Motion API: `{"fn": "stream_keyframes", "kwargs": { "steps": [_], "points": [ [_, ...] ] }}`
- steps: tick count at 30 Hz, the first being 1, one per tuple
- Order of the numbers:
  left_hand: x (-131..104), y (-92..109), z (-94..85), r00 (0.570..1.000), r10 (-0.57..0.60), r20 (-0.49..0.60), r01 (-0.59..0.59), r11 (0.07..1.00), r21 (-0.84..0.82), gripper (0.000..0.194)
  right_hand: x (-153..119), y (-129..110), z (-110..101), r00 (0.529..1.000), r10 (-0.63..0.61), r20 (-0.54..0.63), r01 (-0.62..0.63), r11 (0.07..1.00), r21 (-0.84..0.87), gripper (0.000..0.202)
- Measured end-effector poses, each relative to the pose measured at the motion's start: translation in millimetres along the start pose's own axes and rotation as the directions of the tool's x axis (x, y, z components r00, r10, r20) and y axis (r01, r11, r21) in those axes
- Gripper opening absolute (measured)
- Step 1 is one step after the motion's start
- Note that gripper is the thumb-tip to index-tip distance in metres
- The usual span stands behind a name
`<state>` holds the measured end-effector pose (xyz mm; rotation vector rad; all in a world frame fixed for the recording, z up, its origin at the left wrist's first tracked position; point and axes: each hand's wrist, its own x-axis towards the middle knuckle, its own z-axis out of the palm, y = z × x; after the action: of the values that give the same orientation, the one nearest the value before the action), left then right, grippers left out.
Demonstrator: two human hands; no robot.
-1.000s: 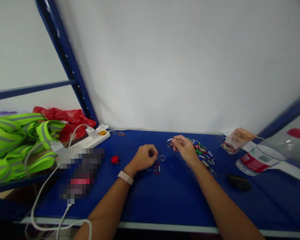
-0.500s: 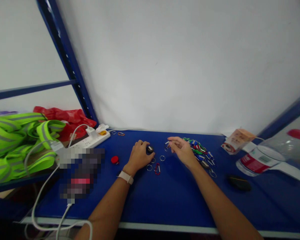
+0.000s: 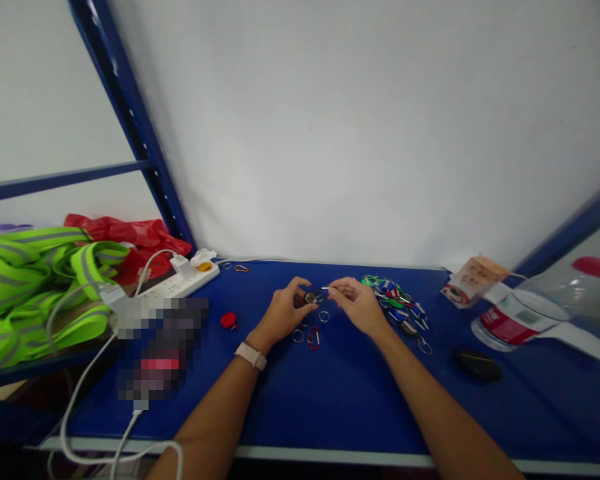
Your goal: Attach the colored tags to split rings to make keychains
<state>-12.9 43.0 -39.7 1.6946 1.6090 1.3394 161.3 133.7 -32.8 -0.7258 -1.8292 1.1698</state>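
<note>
My left hand (image 3: 283, 308), with a pale band at the wrist, is closed around a small dark round piece (image 3: 311, 298) that has a shiny face. Right beside it, my right hand (image 3: 359, 300) pinches a thin whitish strip (image 3: 325, 288) with what looks like a ring at its end. The strip's end meets or nearly meets the dark piece; I cannot tell if they touch. Below the hands lie a loose split ring (image 3: 324, 317), a second split ring (image 3: 299, 336) and a red carabiner (image 3: 313, 339).
Several coloured carabiners with rings form a pile (image 3: 395, 303) to the right. A black mouse (image 3: 477, 365), a big plastic bottle (image 3: 517, 320) and a small box (image 3: 475, 280) stand farther right. Leftward are a red round reel (image 3: 229, 321), a power strip (image 3: 175, 287) and green reflective straps (image 3: 35, 287).
My right hand has moved left with the strip, up to my left hand. My left hand has turned the dark piece and shifted slightly right, so its shiny face shows.
</note>
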Motion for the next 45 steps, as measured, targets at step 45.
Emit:
{"fn": "stream_keyframes", "kwargs": {
  "steps": [45],
  "points": [
    [-3.5,16.1,-6.0,0.993,0.05,0.109,-0.055,0.998,0.041,0.029,-13.2,-8.7,13.3,0.992,-0.122,0.044,0.122,0.992,-0.014,0.021]
  ]
}}
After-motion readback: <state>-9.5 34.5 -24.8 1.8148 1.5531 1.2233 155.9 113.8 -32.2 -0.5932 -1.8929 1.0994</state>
